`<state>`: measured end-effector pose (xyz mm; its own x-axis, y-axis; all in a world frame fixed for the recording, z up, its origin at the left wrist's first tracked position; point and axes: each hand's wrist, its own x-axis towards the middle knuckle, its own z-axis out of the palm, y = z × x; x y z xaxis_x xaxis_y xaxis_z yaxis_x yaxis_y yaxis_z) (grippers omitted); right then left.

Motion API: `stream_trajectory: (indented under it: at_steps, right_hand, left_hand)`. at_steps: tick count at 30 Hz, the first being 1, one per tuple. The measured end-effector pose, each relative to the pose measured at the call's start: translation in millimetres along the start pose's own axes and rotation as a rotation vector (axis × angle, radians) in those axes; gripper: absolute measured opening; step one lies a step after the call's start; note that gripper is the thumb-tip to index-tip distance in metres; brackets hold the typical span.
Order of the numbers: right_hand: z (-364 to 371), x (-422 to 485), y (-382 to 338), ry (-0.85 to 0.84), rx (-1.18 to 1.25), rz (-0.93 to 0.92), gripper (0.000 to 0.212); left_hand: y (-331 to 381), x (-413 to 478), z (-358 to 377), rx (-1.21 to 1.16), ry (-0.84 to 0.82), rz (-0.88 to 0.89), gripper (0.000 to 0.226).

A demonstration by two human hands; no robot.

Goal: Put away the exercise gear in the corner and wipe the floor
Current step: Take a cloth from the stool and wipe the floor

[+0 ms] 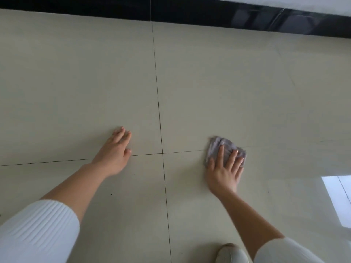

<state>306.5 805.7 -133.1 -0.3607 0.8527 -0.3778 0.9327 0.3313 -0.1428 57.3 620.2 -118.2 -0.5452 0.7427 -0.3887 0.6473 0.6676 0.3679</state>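
A small grey cloth (218, 147) lies bunched on the pale tiled floor (95, 82), right of centre. My right hand (225, 169) presses flat on the cloth with straight, spread fingers. My left hand (115, 151) rests flat on the bare tile to the left, fingers straight, holding nothing. No exercise gear shows in the head view.
A black skirting board (190, 14) runs along the top, at the foot of a white wall. Dark grout lines cross near the middle. A bright window reflection (338, 198) lies at the right edge. A white shoe (231, 253) shows at the bottom.
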Motion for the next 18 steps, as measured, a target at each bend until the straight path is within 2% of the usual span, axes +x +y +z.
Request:
stream_trajectory:
  at_steps: [2,5,8,11,13,15,18]
  right_hand:
    - [15.8,-23.4,-31.7,-0.040,-0.002,-0.115,0.061]
    - [44.2,-81.8,-71.0,-0.059,-0.132,-0.515,0.063]
    - [63.2,-124.4,-95.2,-0.112,-0.227,-0.865,0.061]
    - [61.1,-106.5,-97.6,-0.179,-0.331,-1.145,0.057]
    - [54.8,-71.8,-91.1,-0.172,-0.382,-1.348,0.053]
    - [43.6,-35.7,-84.6,-0.155,-0.411,-1.319,0.052]
    - [21.5,9.4,-83.0,-0.045,-0.415,-1.008,0.058]
  left_hand:
    - [-2.4,4.5,-4.0,-0.024,-0.022,0.007,0.055]
    - [-8.0,6.0,-10.2,-0.057,-0.027,0.055,0.052]
    - [-6.4,0.7,-8.3,-0.063,0.063,0.088,0.050]
    - [-7.1,-2.0,-5.1,-0.006,0.118,0.064,0.054]
    - [-15.9,-4.4,-7.4,0.095,0.119,-0.020,0.070]
    - [-31.5,-10.3,-12.2,0.142,0.151,-0.191,0.088]
    - [-62.6,-19.7,-19.6,0.113,0.158,-0.439,0.102]
